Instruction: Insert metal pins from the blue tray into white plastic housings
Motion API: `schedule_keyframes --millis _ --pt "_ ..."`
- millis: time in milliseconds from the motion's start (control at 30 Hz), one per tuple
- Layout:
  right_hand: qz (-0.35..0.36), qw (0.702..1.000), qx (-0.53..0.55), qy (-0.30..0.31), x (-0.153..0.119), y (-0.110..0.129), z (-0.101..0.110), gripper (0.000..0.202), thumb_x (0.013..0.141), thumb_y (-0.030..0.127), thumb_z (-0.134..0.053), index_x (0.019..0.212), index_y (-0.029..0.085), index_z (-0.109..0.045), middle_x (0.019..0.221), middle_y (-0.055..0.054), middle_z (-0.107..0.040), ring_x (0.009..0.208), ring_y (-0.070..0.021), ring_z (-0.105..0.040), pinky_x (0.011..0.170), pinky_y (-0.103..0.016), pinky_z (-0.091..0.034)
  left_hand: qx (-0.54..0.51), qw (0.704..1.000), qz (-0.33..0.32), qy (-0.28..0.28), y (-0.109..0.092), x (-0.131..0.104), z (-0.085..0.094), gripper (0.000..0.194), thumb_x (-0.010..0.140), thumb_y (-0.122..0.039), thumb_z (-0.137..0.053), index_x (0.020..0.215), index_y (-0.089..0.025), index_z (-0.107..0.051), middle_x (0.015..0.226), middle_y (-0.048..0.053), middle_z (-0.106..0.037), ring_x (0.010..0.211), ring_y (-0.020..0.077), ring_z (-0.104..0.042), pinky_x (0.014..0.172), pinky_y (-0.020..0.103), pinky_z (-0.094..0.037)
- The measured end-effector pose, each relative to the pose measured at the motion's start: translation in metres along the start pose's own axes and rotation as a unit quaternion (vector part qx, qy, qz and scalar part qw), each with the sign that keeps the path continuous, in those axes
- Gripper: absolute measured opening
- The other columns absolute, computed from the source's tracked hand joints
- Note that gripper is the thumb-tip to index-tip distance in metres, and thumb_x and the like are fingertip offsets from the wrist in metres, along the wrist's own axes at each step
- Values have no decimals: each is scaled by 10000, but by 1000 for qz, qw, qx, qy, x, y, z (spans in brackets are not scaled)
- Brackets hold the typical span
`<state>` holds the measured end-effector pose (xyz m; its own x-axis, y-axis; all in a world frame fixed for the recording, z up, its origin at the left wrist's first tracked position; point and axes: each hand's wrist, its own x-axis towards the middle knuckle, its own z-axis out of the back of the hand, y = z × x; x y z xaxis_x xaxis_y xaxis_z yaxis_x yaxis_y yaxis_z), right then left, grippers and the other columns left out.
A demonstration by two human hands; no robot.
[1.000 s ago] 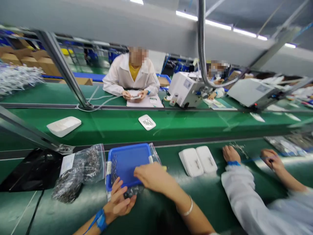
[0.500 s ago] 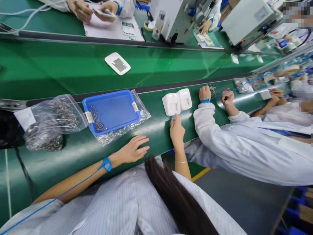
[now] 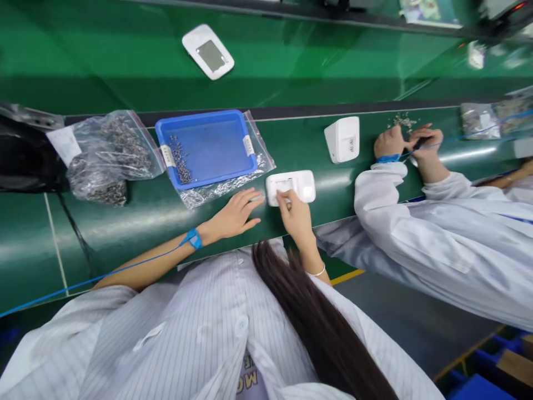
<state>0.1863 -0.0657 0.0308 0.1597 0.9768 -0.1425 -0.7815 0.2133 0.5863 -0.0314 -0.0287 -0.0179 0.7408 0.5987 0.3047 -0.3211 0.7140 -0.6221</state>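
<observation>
The case (image 3: 306,186) lies flat on the counter (image 3: 337,191), to the right of the tray (image 3: 212,150) and nearer to me than it. Its recessed face is up, presumably so that I can reach in from above. My right grip (image 3: 296,216) is narrow, thumb and forefinger close together over the case's left part; I cannot tell whether something small sits between them. My left grip (image 3: 233,214) is wide, palm down and fingers spread, on my side of the tray. Its fingertips lie just beside the case, probably to be handy for steadying it.

The metal parts (image 3: 180,161) gather at the tray's left end, where the raised rim likely keeps them from scattering. A clear bag (image 3: 225,189) sticks out from under the tray, perhaps pinned by its weight. Left of the tray are full bags (image 3: 125,150) of similar bits, which I take for stock within reach.

A second case (image 3: 345,139) rests right of the tray, seemingly clear of my elbow. Farther right of the tray, a co-worker's hands (image 3: 389,143) meet near small pieces (image 3: 403,121). Beyond the tray lies a device (image 3: 210,53) with a screen.
</observation>
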Motion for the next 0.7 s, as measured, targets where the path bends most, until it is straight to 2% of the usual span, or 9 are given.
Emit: schedule_keyframes --millis 67,133,233,333,433,500,600,700 --pt "25 994 82 72 -20 20 -8 246 993 440 -500 1062 245 -633 1113 -39 -744 881 -222 -711 820 -329 -518 1 999 38 -4 1 1 0 585 1009 -410 -500 1496 -144 -315 1502 228 -392 1476 376 -302 1178 609 -343" --pt "23 985 129 109 -32 34 -14 221 977 441 -530 1051 262 -637 1146 -12 -735 940 -214 -709 846 -323 -522 -1 998 64 -9 1 2 1 576 1012 -382 -475 1493 -109 -314 1511 247 -348 1474 376 -288 1187 593 -330" --pt "6 983 147 110 -34 42 -16 220 971 430 -536 1060 261 -646 1127 -6 -735 934 -208 -708 852 -324 -521 -31 995 91 -25 0 4 5 630 958 -342 -538 1490 -97 -305 1430 231 -395 1382 358 -382 1156 567 -370" --pt "24 983 135 119 -28 39 -10 197 970 397 -546 1025 249 -665 1048 1 -742 944 -203 -701 867 -313 -501 -55 990 125 -44 0 5 8 713 872 -317 -617 1484 -123 -307 1278 176 -472 1220 332 -474 1078 575 -424" --pt "66 975 114 178 -22 36 -2 176 974 359 -544 1018 245 -672 1006 13 -741 901 -186 -695 831 -289 -484 -70 990 107 -51 2 4 8 747 829 -302 -651 1481 -166 -313 1345 174 -435 1293 346 -432 1118 593 -376" --pt "87 969 108 206 -20 36 1 172 977 350 -545 1022 244 -673 1010 17 -738 891 -175 -688 817 -275 -476 -81 993 76 -33 4 4 7 771 819 -288 -650 1493 -165 -297 1439 195 -387 1392 362 -362 1171 595 -319" --pt "77 979 75 175 -18 43 0 157 972 330 -555 1005 226 -669 990 0 -728 882 -173 -671 796 -269 -459 -83 994 67 13 6 3 6 776 834 -266 -609 1518 -140 -266 1502 210 -378 1462 366 -309 1210 597 -272" --pt "60 986 -66 141 -17 54 -4 146 965 308 -555 959 216 -667 977 -29 -696 812 -181 -639 669 -275 -388 -69 995 67 20 6 3 5 776 851 -285 -595 1527 -99 -262 1533 213 -383 1497 352 -276 1241 566 -243"
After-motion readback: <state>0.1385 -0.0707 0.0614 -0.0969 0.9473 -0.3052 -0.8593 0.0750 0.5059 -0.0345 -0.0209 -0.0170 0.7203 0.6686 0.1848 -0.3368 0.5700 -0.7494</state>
